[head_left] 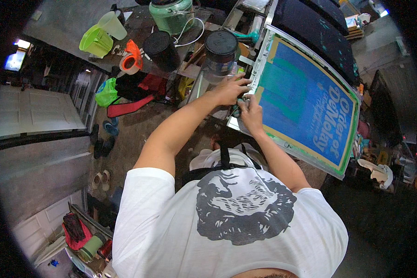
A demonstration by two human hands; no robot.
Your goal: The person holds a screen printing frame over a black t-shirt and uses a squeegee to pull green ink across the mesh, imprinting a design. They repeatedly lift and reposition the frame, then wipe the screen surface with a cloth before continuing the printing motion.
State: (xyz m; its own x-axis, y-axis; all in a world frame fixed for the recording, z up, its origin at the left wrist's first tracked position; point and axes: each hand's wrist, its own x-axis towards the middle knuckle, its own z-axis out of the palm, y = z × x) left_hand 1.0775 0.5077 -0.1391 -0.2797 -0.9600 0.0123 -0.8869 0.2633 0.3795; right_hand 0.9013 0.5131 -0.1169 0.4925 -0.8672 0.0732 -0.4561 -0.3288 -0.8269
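A screen-printing frame [282, 99] with blue and green mesh, tan tape borders and pale lettering stands tilted at my right. Along its left edge runs a whitish metal bar [258, 65]. My left hand [230, 89] reaches over to this bar, fingers stretched out and apart, their tips at its edge. Just below it, my right hand [251, 114] is at the bar's lower part, close to the frame's corner. Its fingers are bent together around something small that I cannot make out.
Beyond my hands stand two dark tubs [221, 48], a green bucket [170, 16], a lime measuring jug [96, 41] and an orange tape roll [131, 60]. Black padded boards [306, 28] lie behind the frame. Shoes [102, 180] rest on the floor at left.
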